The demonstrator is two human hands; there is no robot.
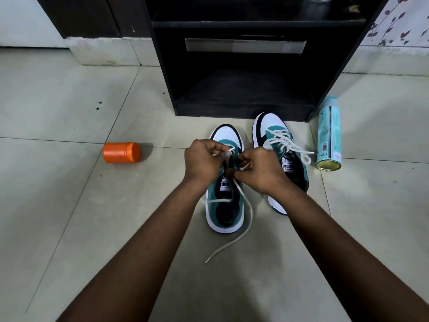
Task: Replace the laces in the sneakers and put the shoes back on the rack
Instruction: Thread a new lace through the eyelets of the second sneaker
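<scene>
My left hand (204,161) and right hand (260,168) each pinch the white lace (246,219) over the left sneaker (222,205) at frame centre — its laced mate (276,138) just right, the black rack (243,66) above.

Readable upside down on the white tongue label of the left sneaker (224,180): "PUMA", partly covered by a lace (241,196). Same "PUMA" wordmark with a leaping-cat logo on the tongue label of the right sneaker (284,145). Print on the teal spray can (329,133) lying beside the rack: too small to make out. No lettering legible on the orange jar (121,152).
</scene>
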